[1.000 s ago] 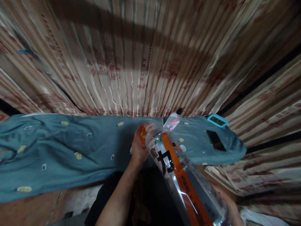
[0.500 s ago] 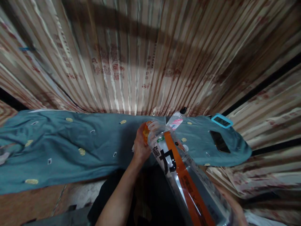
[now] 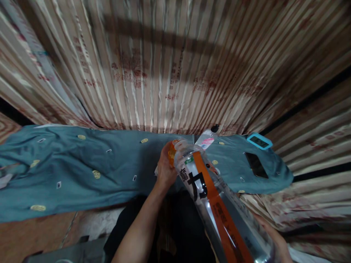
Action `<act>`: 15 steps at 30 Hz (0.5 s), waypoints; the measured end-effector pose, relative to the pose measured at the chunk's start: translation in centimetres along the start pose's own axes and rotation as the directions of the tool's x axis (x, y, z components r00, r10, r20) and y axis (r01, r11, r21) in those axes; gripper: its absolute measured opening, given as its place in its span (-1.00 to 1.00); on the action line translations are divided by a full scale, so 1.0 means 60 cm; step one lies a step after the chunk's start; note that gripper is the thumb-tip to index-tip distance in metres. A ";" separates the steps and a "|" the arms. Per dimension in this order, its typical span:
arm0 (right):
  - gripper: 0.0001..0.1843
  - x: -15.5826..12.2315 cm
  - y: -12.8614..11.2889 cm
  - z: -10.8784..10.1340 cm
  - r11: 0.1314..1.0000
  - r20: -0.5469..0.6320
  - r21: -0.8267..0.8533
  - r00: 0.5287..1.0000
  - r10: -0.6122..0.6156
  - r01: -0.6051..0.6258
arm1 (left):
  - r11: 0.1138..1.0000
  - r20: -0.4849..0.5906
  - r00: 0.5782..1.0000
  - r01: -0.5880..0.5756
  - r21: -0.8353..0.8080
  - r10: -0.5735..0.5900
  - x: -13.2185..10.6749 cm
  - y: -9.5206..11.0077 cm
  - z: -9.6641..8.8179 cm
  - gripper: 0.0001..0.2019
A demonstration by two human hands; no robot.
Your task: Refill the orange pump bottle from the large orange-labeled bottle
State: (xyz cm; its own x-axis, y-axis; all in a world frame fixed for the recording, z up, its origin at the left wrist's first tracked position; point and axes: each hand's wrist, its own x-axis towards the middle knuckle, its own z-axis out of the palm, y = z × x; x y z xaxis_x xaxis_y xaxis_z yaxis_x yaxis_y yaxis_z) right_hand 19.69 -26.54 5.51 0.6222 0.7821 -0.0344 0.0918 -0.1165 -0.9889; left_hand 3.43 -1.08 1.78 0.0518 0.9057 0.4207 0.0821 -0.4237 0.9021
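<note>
the left hand (image 3: 166, 168) has its grip wrapped around a small orange thing (image 3: 172, 154). a big clear bottle (image 3: 216, 204) leans across the front, with its mouth up by the orange thing. i cannot tell if the two touch. the big bottle has an orange and white label with big black writing. the right hand (image 3: 275, 235) is at the low end of the big bottle, partly behind it. its fingers are hidden, so i cannot tell how its grip is.

past them is a blue-green cloth-covered counter (image 3: 68, 164). on it are a small clear bottle (image 3: 205, 140) with a black top, a dark phone (image 3: 256, 165) and a blue clock (image 3: 259, 141). a stripy curtain (image 3: 153, 73) hangs behind.
</note>
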 end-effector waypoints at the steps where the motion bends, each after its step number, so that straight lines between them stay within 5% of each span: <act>1: -0.72 0.009 0.003 -0.011 1.000 0.013 -0.012 1.000 -0.016 0.016 | 1.000 0.001 1.000 0.004 -0.001 -0.004 0.000 0.001 0.000 -0.41; 3: -0.72 0.025 0.010 -0.031 0.999 0.064 -0.002 0.997 -0.032 0.033 | 1.000 0.002 1.000 0.021 -0.010 -0.021 0.000 0.001 0.000 -0.43; 5: -0.80 0.037 0.021 -0.040 0.996 -0.071 0.011 0.994 -0.085 0.086 | 0.999 -0.005 0.999 0.038 -0.032 -0.038 0.000 0.000 0.001 -0.44; 11: -0.89 0.027 0.034 -0.006 0.981 -0.060 -0.039 0.979 -0.194 0.192 | 0.999 -0.005 0.999 0.036 -0.035 -0.036 0.000 -0.003 0.000 -0.42; 15: -0.77 -0.014 -0.010 0.026 0.999 -0.161 0.031 0.987 -0.007 0.012 | 0.998 -0.008 0.998 0.059 -0.033 -0.059 0.001 0.000 0.000 -0.44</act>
State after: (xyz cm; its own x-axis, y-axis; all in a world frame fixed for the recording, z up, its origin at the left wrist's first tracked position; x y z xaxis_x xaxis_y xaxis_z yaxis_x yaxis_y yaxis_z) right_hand 17.92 -26.19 5.89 0.7389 0.6738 -0.0038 0.0754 -0.0883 -0.9932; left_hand 3.42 -1.03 1.80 0.0392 0.9292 0.3674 0.0517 -0.3691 0.9280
